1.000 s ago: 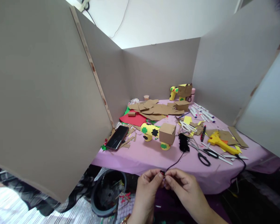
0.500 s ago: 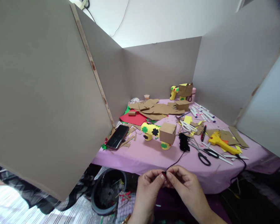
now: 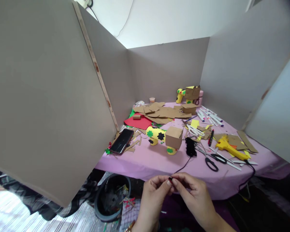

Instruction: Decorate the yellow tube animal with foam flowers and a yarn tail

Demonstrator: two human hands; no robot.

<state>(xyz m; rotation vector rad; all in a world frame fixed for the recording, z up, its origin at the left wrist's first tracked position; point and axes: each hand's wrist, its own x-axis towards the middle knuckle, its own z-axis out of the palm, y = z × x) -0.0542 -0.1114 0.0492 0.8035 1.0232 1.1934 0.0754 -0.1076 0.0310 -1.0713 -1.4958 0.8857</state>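
Observation:
My left hand (image 3: pixel 152 195) and my right hand (image 3: pixel 192 192) meet in front of the table's near edge, fingertips pinched together. Between them is a tiny red bead (image 3: pixel 169 178) on the end of a black thread (image 3: pixel 182 168). The thread runs up over the table edge to a black bundle of yarn (image 3: pixel 190 146). Just left of the bundle stands a yellow paper-roll animal with a brown cardboard box head (image 3: pixel 166 138).
The pink-covered table (image 3: pixel 149 161) carries cardboard scraps (image 3: pixel 163 112), red paper (image 3: pixel 138 123), a phone (image 3: pixel 122 141), scissors (image 3: pixel 210 159), a yellow glue gun (image 3: pixel 228 147) and markers (image 3: pixel 209 116). Grey boards (image 3: pixel 50 96) wall it in. A bin (image 3: pixel 112 197) stands on the floor below.
My hands stay pinched on the bead and thread, shifting only slightly. The view has tipped a little.

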